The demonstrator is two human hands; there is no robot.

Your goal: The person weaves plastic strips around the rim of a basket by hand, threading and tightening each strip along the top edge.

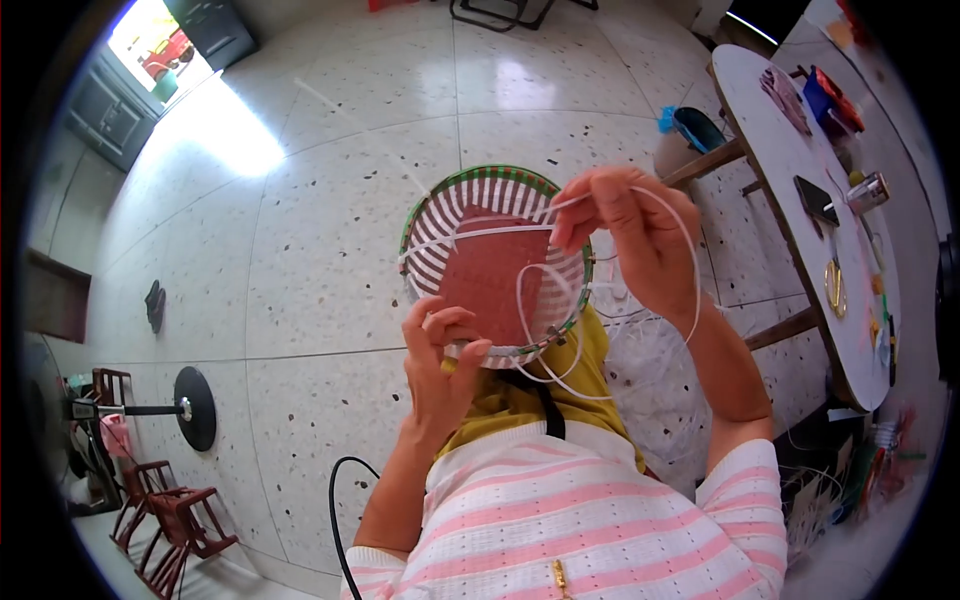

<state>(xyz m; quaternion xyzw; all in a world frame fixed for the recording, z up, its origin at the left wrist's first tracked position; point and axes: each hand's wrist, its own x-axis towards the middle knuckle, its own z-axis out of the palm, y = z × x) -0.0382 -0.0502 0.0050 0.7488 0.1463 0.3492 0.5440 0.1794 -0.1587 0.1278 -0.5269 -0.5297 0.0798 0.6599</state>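
Note:
A round woven basket (425,215) with white strips and a green and red rim rests on my lap. Something flat and reddish-brown (490,275) lies inside it. My left hand (440,350) is closed on the near left part of the basket's rim, thumb and fingers curled over it. Above the right side of the rim, my right hand (635,225) pinches a thin white plastic strip (697,260). One length of strip runs taut across the basket's mouth to the left rim. The rest loops down over my right wrist and the basket's near side.
At the right, a white table (745,100) carries gold-handled scissors (835,290), a phone (815,200) and a metal can (866,193). Loose white strips (655,370) heap on the floor beside my right leg. Small wooden chairs (190,520) and a round black stand base (196,408) are at the left.

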